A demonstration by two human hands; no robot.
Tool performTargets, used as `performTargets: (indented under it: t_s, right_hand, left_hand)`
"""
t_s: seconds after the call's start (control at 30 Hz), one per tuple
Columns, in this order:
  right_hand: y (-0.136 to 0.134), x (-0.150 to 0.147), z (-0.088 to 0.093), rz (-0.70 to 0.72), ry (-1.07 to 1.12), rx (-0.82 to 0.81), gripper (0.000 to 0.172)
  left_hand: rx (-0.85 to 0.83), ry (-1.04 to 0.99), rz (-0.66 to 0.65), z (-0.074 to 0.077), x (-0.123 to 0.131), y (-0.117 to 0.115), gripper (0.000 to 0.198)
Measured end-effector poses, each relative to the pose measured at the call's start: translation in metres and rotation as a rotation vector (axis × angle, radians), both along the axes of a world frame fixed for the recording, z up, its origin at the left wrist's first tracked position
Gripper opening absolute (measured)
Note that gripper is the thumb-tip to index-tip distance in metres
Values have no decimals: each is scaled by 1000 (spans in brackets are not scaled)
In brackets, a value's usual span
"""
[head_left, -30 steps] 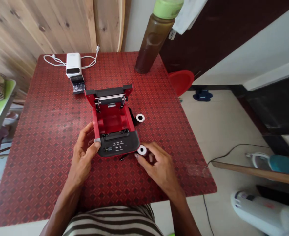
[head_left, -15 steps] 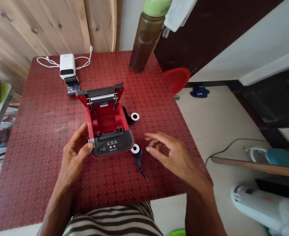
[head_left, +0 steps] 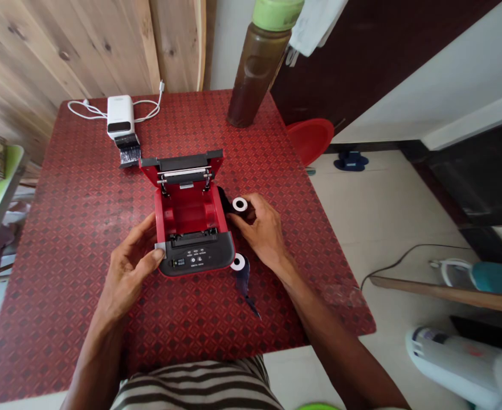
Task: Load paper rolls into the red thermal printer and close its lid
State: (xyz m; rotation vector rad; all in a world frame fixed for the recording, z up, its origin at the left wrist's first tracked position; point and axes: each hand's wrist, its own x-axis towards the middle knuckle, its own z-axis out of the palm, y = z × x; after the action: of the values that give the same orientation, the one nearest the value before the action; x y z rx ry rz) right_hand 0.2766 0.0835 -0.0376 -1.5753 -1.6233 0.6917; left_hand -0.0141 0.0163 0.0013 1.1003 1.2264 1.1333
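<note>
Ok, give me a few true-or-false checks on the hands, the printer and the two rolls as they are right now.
1. The red printer has its lid open. True.
2. The right hand is on the near roll at the printer's front corner. False: its fingers are on the far roll beside the printer, and the near roll lies untouched.
3. The left hand rests at the printer's front left corner. True.
4. A roll sits inside the printer's bay. False: the bay shows only red plastic, and both rolls are on the table.
5. The brown bottle lies on its side. False: it stands upright at the table's far edge.
</note>
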Motion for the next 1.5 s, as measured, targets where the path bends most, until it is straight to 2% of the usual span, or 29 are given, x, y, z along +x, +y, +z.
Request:
performTargets:
  t_s: [0.1, 0.23, 0.33, 0.43, 0.5, 0.57, 0.7, 0.83, 0.97, 1.1, 1.3, 1.5]
  right_hand:
    - [-6, 10, 12, -55, 36, 15, 20]
    - [-25, 31, 48, -51, 215, -22, 27]
    - [-42, 41, 85, 88, 302, -125, 28]
    - [-51, 38, 117, 367, 325, -266, 34]
    - [-48, 28, 130, 534, 306, -344, 37]
    - [-39, 13, 136, 605, 225, -345, 35]
    - [-14, -20, 133, 631, -110, -145, 22]
    - [-1, -43, 122, 641, -322, 17, 20]
    - [3, -58, 112, 582, -495, 2, 15]
    - [8, -70, 108, 559, -637, 6, 17]
    - [20, -84, 103, 519, -744, -29, 29]
    - [28, -87, 95, 531, -818, 22, 24]
  left_hand:
    - [9, -10, 2, -2, 0, 0, 63]
    - [18, -10, 5, -5, 2, -2, 66]
    - [10, 4, 7, -4, 5, -3, 68]
    - [-4, 11, -2, -3, 7, -4, 72]
    - [-3, 17, -8, -3, 7, -4, 73]
    - [15, 14, -23, -4, 8, -5, 71]
    - [29, -17, -41, -5, 9, -6, 67]
    - [19, -31, -21, -7, 12, -7, 66]
    - [13, -22, 4, -8, 14, -9, 64]
    - [12, -8, -5, -7, 14, -9, 66]
    - [-4, -1, -24, -8, 13, -10, 69]
    - [-8, 0, -8, -8, 13, -10, 67]
